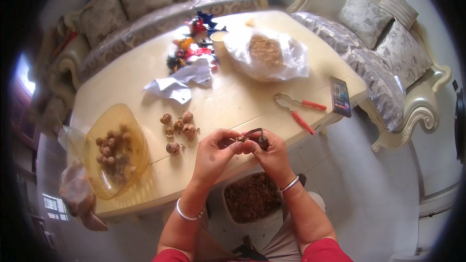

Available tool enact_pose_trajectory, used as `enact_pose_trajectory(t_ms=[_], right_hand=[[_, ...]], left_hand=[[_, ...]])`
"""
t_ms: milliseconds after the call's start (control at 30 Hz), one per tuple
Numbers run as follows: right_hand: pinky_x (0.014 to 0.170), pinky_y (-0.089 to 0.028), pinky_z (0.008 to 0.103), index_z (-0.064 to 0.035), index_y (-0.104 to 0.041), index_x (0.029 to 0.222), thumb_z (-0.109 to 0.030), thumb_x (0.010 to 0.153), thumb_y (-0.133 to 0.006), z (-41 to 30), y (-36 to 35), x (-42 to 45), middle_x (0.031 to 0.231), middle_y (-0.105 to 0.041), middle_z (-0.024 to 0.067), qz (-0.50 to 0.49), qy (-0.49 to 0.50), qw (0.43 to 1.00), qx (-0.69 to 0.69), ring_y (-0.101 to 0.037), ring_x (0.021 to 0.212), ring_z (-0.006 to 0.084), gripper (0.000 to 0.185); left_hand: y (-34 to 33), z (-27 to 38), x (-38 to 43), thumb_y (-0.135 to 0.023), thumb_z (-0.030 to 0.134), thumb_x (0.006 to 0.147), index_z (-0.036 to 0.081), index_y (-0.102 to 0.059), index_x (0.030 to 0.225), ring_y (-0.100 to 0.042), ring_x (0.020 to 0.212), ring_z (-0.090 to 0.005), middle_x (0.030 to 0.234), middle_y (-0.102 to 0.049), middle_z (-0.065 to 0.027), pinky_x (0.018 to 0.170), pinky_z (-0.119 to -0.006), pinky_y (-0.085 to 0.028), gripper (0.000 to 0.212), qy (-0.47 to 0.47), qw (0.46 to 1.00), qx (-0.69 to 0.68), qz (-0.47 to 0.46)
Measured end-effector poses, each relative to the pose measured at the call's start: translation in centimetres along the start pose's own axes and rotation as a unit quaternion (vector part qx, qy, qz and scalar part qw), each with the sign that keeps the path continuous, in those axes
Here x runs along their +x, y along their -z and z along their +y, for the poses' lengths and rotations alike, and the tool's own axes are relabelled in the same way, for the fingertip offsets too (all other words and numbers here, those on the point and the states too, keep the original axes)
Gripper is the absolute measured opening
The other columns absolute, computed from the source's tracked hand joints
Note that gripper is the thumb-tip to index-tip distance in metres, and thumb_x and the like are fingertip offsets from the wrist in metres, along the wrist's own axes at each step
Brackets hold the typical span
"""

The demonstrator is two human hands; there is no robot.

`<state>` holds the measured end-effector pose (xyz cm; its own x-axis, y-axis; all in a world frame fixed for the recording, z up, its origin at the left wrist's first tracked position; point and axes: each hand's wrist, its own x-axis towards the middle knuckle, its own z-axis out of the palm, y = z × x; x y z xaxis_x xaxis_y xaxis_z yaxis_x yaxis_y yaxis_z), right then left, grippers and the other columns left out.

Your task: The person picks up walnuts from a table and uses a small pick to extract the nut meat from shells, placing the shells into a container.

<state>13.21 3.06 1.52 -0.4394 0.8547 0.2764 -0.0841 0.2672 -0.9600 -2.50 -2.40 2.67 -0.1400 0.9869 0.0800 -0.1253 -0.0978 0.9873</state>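
Between the fingertips of both my hands is a piece of cracked walnut (241,139), held over the table's near edge. My left hand (215,153) pinches it from the left. My right hand (268,153) grips its other side and also holds a small dark tool with a curved metal end (259,135) in its fingers. Several walnuts (178,125), some cracked, lie on the table to the left of my hands, with shell crumbs around them. Below my hands, a bin (251,198) full of broken shells stands between my knees.
A yellow translucent bowl (140,145) holds walnuts at the left. Red-handled nutcracker pliers (300,118) and a phone (340,96) lie at the right. Farther back are crumpled papers (169,89), colourful toys (198,52), a cup (218,37) and a plastic bag (296,56) with kernels (265,51).
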Motion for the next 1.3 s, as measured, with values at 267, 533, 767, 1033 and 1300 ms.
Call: enact_pose_trajectory(t_ms=[267,533,767,1033,1300], right_hand=[[0.067,-0.052,0.0241,0.0035,-0.062,0.105,-0.009,0.09,-0.065,0.0,-0.1,0.2,0.085,-0.067,0.006,0.006,-0.027,0.998,0.052,-0.063,0.072,0.0098,0.02],[0.07,-0.051,0.03,-0.0046,-0.064,0.107,-0.003,0.083,-0.065,-0.5,-0.6,0.3,0.095,-0.065,0.01,0.066,0.085,0.975,-0.196,-0.063,0.078,0.0195,0.024],[0.079,-0.05,0.0389,-0.0065,-0.064,0.102,0.0,0.073,-0.066,-0.4,-0.6,0.6,0.099,-0.063,0.011,0.039,0.141,0.92,-0.363,-0.06,0.092,0.03,0.029],[0.078,-0.05,0.039,-0.0064,-0.064,0.105,-0.001,0.073,-0.066,-0.4,-0.5,0.8,0.1,-0.062,0.0122,0.036,0.133,0.913,-0.384,-0.059,0.091,0.0311,0.033],[0.071,-0.05,0.0291,-0.0032,-0.065,0.106,-0.006,0.085,-0.066,-1.6,-0.3,0.6,0.099,-0.062,0.0109,0.081,0.062,0.974,-0.203,-0.061,0.08,0.0197,0.021]], left_hand=[[0.2,0.3,0.1,-0.066,0.006,0.087,-0.006,-0.06,0.107,-0.065,0.081,-0.0138,0.089,-0.068,-0.0097,0.077,-0.025,-0.053,0.023,0.033,0.997,-0.072,0.002],[1.1,-0.4,0.1,-0.057,0.003,0.092,-0.005,-0.056,0.114,-0.065,0.086,-0.0163,0.105,-0.065,-0.0128,0.081,-0.028,-0.054,0.023,0.064,0.985,-0.16,0.021],[1.9,-1.1,0.3,-0.053,0.001,0.094,-0.002,-0.056,0.115,-0.065,0.091,-0.0192,0.108,-0.064,-0.0151,0.083,-0.031,-0.055,0.022,0.068,0.969,-0.236,0.011],[1.7,-0.8,0.2,-0.057,0.002,0.092,-0.001,-0.058,0.115,-0.063,0.092,-0.0171,0.105,-0.064,-0.0104,0.084,-0.029,-0.054,0.023,0.065,0.973,-0.221,0.029],[1.1,-0.8,0.2,-0.06,0.001,0.09,-0.001,-0.054,0.117,-0.062,0.089,-0.0154,0.103,-0.064,-0.0105,0.08,-0.028,-0.052,0.028,0.035,0.988,-0.15,0.028]])
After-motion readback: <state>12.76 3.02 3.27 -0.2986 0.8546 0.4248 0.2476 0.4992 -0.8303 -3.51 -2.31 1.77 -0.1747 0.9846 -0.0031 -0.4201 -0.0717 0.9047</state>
